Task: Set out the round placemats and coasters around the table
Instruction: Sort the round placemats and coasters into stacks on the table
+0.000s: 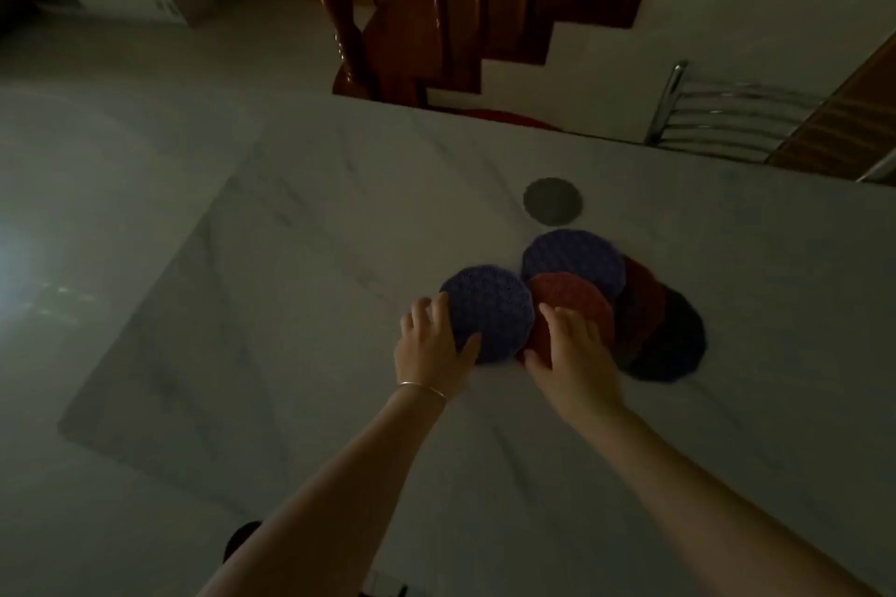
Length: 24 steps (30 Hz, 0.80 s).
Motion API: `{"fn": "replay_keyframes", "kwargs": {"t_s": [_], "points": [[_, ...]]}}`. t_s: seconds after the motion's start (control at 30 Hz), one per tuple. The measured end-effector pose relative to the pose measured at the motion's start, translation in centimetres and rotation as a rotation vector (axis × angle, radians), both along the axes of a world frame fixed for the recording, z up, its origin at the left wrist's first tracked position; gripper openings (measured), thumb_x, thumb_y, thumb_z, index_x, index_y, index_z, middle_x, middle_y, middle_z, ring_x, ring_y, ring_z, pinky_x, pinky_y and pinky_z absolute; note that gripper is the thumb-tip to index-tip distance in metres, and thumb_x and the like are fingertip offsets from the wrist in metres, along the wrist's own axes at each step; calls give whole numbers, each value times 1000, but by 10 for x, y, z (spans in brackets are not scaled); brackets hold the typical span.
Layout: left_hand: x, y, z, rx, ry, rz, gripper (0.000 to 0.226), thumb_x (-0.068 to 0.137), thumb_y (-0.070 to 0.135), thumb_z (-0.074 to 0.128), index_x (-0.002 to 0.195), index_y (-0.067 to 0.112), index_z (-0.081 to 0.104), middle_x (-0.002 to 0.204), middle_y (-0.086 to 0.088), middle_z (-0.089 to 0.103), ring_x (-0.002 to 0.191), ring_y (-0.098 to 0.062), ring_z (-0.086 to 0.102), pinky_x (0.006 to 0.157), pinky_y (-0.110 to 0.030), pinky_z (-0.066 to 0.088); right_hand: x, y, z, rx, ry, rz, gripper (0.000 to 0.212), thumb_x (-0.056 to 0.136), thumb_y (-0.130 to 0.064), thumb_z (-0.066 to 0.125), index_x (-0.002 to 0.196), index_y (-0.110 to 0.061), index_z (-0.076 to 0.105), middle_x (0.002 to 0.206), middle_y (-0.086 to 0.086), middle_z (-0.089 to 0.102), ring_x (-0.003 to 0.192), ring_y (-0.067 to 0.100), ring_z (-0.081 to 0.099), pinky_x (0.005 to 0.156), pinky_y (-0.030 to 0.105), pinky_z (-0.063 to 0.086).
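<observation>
Several round crocheted mats lie fanned and overlapping on the white marble table (300,257). A blue mat (489,310) is leftmost, and my left hand (431,344) grips its near-left edge, thumb on top. My right hand (572,344) rests with spread fingers on a red mat (577,301) beside it. Behind lies a second blue mat (574,259); to the right are a dark red mat (640,305) and a black mat (674,339). A small grey round coaster (552,201) sits alone farther back.
A chrome-backed chair (717,112) stands at the table's far right edge, with a red seat cushion (504,116) showing past the far edge. A wooden staircase (436,15) rises behind. The table's left edge runs diagonally; pale floor lies beyond it.
</observation>
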<state>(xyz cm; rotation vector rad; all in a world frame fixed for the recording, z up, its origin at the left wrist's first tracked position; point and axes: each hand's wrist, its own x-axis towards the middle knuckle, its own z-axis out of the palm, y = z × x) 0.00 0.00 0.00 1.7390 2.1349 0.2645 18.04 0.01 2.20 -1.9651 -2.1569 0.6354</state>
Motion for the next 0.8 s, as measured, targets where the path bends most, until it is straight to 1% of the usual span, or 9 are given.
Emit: {"fn": "replay_keyframes", "kwargs": {"t_s": [0.1, 0.23, 0.4, 0.53, 0.57, 0.63, 0.67, 0.73, 0.8], "points": [[-4, 9, -2, -3, -137, 151, 73, 76, 45, 65, 137, 17, 37, 133, -11, 43, 119, -32, 42, 85, -42, 49, -20, 10, -6, -142, 253, -157, 67, 84, -29, 63, 144, -18, 35, 143, 6, 42, 133, 26, 36, 104, 39, 38], [-5, 20, -7, -34, -253, 179, 76, 73, 34, 70, 138, 13, 37, 130, -15, 47, 122, -35, 40, 95, -43, 42, -36, 21, -13, -216, 364, -333, 69, 79, -23, 66, 142, -16, 39, 140, 12, 41, 131, 29, 39, 105, 39, 38], [0, 27, -2, -39, -321, 244, 72, 69, 25, 71, 133, 11, 42, 124, -18, 52, 114, -38, 47, 96, -40, 39, -38, 31, -15, -258, 561, -480, 61, 76, -18, 68, 134, -16, 48, 132, 11, 50, 113, 28, 56, 93, 45, 50], [-2, 34, 2, -158, -425, 455, 73, 68, 25, 74, 133, 8, 44, 123, -19, 55, 116, -36, 50, 98, -37, 41, -30, 33, -15, -277, 649, -569, 61, 77, -18, 69, 134, -18, 47, 125, 8, 54, 98, 22, 56, 80, 37, 48], [-2, 34, 3, -191, -453, 501, 61, 69, 26, 74, 123, 7, 54, 118, -20, 58, 114, -35, 53, 94, -36, 44, -27, 33, -15, -283, 663, -582, 61, 77, -17, 70, 134, -18, 47, 121, 7, 55, 95, 20, 55, 76, 34, 45], [-5, 30, 8, -248, -474, 533, 19, 72, 27, 72, 74, 11, 63, 89, -21, 65, 102, -37, 60, 74, -36, 47, -22, 30, -15, -307, 685, -589, 59, 78, -16, 70, 133, -17, 48, 112, 3, 55, 89, 17, 54, 72, 29, 41], [-4, 25, 7, -267, -494, 539, 26, 73, 26, 71, 56, 13, 55, 73, -20, 62, 95, -38, 63, 65, -36, 45, -19, 27, -14, -318, 701, -587, 58, 79, -15, 69, 133, -17, 49, 109, 2, 54, 87, 16, 55, 71, 28, 41], [-3, 12, 9, -282, -496, 542, 33, 73, 25, 69, 49, 12, 49, 62, -16, 58, 87, -38, 65, 60, -35, 42, -14, 20, -14, -335, 732, -568, 55, 79, -13, 68, 132, -18, 51, 109, 1, 54, 85, 16, 56, 72, 28, 43], [1, -5, 12, -276, -489, 516, 21, 72, 25, 68, 61, 10, 59, 71, -14, 64, 87, -37, 64, 67, -37, 50, -9, 11, -15, -340, 739, -528, 55, 79, -12, 68, 131, -20, 51, 114, 1, 54, 90, 18, 57, 74, 28, 44]]}}
